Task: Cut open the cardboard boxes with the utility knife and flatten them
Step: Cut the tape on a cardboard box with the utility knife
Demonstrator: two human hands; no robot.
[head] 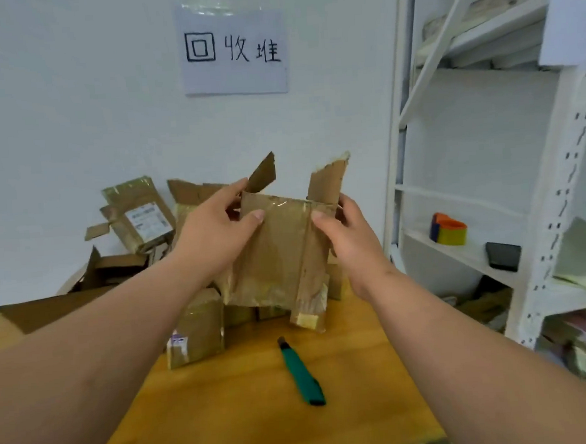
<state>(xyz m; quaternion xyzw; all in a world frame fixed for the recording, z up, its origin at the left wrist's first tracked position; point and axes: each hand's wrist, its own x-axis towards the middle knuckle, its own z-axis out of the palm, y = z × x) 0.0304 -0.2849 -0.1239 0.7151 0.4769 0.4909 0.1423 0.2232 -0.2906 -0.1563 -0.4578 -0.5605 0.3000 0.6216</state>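
Evidently flattening is underway: left hand (216,226) and right hand (349,232) both pinch the opened cardboard box (279,250) aloft, next needing its panels pressed flat, while the utility knife (301,372) lies idle.

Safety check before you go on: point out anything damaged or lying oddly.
The utility knife lies loose on the table, its blade end toward the boxes. The held box has a ragged, torn right flap.

We can read one sign: a white sheet (234,50) taped to the wall, hand-lettered in black with 回收堆. A flattened box (136,214) leaning against the wall bears a white shipping label (146,221), and a small box (195,330) on the table has another, but their print is too blurred for us to read.
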